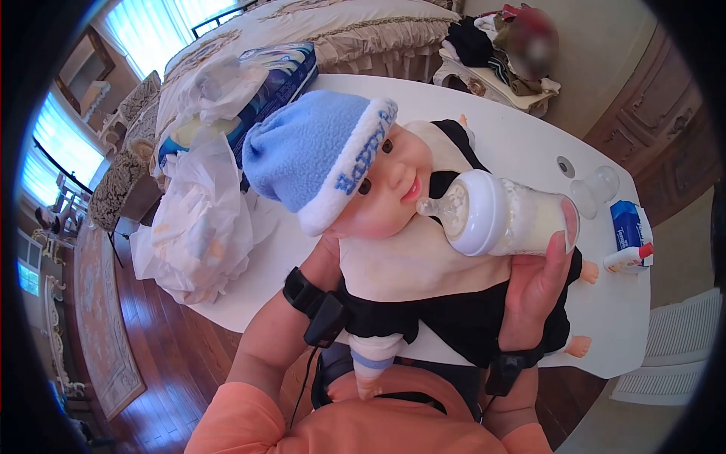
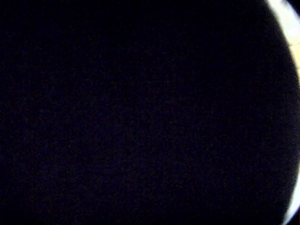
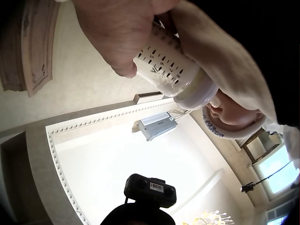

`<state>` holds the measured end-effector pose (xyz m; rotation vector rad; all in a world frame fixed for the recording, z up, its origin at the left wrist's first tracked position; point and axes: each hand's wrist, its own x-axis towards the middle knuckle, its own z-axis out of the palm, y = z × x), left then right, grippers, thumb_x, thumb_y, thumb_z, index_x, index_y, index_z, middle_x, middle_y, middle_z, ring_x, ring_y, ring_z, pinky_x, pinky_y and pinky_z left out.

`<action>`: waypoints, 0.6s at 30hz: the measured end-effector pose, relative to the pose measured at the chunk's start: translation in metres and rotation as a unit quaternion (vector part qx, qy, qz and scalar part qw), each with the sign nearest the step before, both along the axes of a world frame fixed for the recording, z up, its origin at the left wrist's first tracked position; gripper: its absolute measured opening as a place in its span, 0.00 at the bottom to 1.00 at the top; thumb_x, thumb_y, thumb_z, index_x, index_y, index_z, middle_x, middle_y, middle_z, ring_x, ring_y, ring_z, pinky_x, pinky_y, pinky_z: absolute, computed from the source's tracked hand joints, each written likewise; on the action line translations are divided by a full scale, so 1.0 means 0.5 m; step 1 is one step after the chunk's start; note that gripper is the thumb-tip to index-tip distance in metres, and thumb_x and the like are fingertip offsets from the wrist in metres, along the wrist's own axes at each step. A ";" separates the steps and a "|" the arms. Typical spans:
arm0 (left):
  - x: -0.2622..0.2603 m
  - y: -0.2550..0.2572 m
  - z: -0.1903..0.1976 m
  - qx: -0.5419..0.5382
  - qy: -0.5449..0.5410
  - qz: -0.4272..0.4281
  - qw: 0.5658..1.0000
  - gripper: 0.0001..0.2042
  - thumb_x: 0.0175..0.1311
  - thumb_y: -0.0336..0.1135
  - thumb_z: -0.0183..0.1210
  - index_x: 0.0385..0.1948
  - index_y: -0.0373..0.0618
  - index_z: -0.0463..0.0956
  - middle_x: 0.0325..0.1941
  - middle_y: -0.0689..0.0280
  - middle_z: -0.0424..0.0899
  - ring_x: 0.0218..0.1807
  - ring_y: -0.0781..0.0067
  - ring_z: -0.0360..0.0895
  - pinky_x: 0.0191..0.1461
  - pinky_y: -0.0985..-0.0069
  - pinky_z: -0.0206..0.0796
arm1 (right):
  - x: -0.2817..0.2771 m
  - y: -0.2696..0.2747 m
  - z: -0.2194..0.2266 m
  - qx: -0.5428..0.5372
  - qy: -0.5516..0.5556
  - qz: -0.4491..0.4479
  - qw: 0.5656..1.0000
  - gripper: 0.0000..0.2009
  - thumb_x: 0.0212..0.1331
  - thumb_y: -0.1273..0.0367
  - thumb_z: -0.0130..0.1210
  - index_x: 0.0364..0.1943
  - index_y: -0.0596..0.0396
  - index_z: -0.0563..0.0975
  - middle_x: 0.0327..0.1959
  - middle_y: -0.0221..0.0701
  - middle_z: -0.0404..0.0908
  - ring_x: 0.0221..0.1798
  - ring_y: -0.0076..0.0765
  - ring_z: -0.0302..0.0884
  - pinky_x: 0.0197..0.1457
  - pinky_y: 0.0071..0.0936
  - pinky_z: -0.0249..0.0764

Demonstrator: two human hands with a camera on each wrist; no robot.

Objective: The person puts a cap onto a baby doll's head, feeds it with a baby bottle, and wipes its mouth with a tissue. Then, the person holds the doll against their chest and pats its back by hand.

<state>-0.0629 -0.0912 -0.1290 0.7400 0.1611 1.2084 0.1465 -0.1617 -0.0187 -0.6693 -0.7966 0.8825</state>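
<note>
A baby doll (image 1: 401, 170) in a blue fleece hat (image 1: 302, 151) and a black and cream outfit lies face up across the person's front, over the table edge. My right hand (image 1: 529, 287) grips a baby bottle (image 1: 533, 219) near its base, thumb along the side. The bottle lies tilted, its clear nipple (image 1: 432, 207) right at the doll's mouth. In the right wrist view, the bottle (image 3: 161, 68) shows printed measuring marks and whitish contents. My left hand (image 1: 328, 247) is under the doll's head and neck, its fingers hidden. The left wrist view is almost wholly dark.
On the white table (image 1: 522, 136), a crumpled plastic bag (image 1: 200, 227) and a blue package (image 1: 295, 72) stand at the left. A clear cap (image 1: 601, 188), blue tissue pack (image 1: 626, 223) and small red-capped bottle (image 1: 624, 261) are at the right. A bed (image 1: 363, 38) stands beyond.
</note>
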 end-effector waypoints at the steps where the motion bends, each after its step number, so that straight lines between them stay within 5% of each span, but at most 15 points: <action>1: 0.000 0.000 0.000 -0.001 -0.001 -0.001 1.000 0.26 0.57 0.41 0.51 0.55 0.39 0.56 0.57 0.55 0.61 0.58 0.64 0.62 0.62 0.69 0.54 | -0.001 -0.001 0.001 -0.003 0.001 -0.002 1.000 0.30 0.52 0.60 0.52 0.56 0.60 0.55 0.52 0.38 0.62 0.55 0.37 0.63 0.57 0.34 0.61; 18: 0.004 -0.002 -0.005 -0.021 -0.016 -0.020 0.999 0.26 0.57 0.41 0.51 0.55 0.39 0.56 0.57 0.55 0.61 0.58 0.64 0.62 0.62 0.68 0.54 | 0.001 0.002 -0.002 0.006 0.010 -0.004 1.000 0.30 0.53 0.59 0.52 0.56 0.60 0.56 0.53 0.38 0.62 0.56 0.37 0.62 0.57 0.35 0.61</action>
